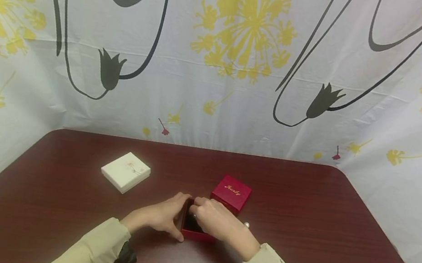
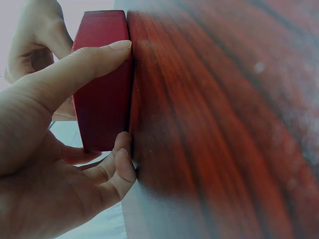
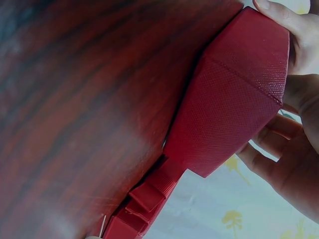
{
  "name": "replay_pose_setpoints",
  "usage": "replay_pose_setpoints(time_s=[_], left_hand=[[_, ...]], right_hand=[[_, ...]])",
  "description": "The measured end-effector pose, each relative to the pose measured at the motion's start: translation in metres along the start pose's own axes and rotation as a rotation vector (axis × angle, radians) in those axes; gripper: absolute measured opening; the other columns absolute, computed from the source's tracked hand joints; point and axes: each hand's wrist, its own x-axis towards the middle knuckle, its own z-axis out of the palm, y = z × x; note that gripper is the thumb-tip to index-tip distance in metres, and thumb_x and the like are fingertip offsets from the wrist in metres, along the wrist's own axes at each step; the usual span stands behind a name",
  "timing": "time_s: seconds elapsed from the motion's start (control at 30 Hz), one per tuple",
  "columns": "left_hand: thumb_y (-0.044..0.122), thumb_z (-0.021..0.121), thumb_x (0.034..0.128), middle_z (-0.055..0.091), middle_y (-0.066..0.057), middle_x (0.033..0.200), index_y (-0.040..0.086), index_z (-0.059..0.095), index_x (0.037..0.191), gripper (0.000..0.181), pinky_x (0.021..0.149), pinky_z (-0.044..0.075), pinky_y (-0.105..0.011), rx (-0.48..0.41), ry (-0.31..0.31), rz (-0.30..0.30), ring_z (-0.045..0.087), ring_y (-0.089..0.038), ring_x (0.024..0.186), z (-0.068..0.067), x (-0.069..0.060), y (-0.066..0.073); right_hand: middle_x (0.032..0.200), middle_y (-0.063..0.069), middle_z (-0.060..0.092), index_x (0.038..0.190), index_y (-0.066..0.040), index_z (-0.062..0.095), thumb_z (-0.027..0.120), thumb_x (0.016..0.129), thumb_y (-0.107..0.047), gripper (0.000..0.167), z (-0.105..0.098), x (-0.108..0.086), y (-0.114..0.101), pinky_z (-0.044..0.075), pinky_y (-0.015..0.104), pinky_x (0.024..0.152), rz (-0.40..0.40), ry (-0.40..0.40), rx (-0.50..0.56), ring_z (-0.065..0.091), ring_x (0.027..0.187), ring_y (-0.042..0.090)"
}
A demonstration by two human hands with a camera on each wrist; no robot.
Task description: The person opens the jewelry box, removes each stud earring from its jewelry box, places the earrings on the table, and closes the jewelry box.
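Observation:
A red jewelry box base [image 1: 198, 236] with a dark inside sits uncovered near the front of the table. My left hand [image 1: 165, 212] grips its left side, thumb along the front wall and fingers round the back; the left wrist view shows this thumb [image 2: 92, 62] lying across the red wall. From above, my right hand [image 1: 218, 219] reaches into the box with bent fingers. Their tips, and anything between them, are hidden inside. Just behind the right hand lies the red lid [image 1: 232, 193] with gold lettering; a red ribbon bow [image 3: 147, 199] appears in the right wrist view.
A white square box [image 1: 125, 172] with a small flower print lies farther back on the left. Everything rests on a dark reddish wooden table [image 1: 307, 202]. A white curtain [image 1: 212, 122] with a floral print hangs behind the table's back edge.

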Motion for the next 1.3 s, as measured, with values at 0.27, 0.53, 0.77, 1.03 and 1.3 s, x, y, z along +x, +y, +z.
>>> replay_pose_setpoints(time_s=[0.27,0.53,0.77,1.03,1.3], left_hand=[[0.021,0.083,0.056,0.04,-0.015,0.113,-0.009,0.03,0.125,0.092,0.091,0.037,-0.037,0.003,0.003,0.003,0.042,-0.021,0.1,0.0001,0.0001,-0.0004],[0.021,0.083,0.0557,0.04,-0.015,0.113,-0.009,0.031,0.124,0.091,0.092,0.037,-0.037,0.012,0.008,0.013,0.042,-0.021,0.101,0.0009,0.0004,-0.0012],[0.021,0.083,0.0555,0.04,-0.014,0.113,-0.008,0.032,0.124,0.09,0.091,0.038,-0.036,0.02,0.014,0.018,0.042,-0.02,0.1,0.0013,0.0004,-0.0019],[0.022,0.083,0.0559,0.039,-0.013,0.114,-0.008,0.031,0.125,0.092,0.092,0.037,-0.037,0.019,0.009,0.006,0.041,-0.02,0.102,0.0016,0.0005,-0.0021],[0.021,0.083,0.0553,0.04,-0.013,0.113,-0.008,0.03,0.126,0.093,0.092,0.037,-0.037,0.016,0.01,-0.004,0.042,-0.02,0.101,0.0013,0.0002,-0.0008]], right_hand=[[0.069,-0.001,0.05,0.079,-0.009,0.066,0.065,0.075,-0.005,0.005,0.0006,0.0006,0.0,0.039,0.012,0.052,0.005,-0.014,0.0,0.04,0.057,0.005],[0.071,0.0,0.053,0.08,-0.009,0.067,0.066,0.075,-0.007,0.006,0.0003,0.0002,-0.0001,0.042,0.014,0.053,0.008,-0.015,-0.005,0.044,0.059,0.005],[0.071,0.0,0.054,0.08,-0.009,0.066,0.065,0.076,-0.007,0.005,-0.0022,0.0007,-0.0004,0.042,0.014,0.052,0.018,-0.02,0.011,0.045,0.057,0.005],[0.073,0.001,0.057,0.08,-0.008,0.066,0.067,0.074,-0.006,0.006,-0.0053,-0.0011,0.0024,0.043,0.012,0.053,0.033,-0.027,0.073,0.048,0.057,0.005],[0.066,-0.001,0.055,0.076,-0.007,0.063,0.066,0.074,-0.005,0.004,-0.0086,-0.0038,0.0055,0.039,0.011,0.049,0.036,-0.011,0.118,0.044,0.053,0.003]])
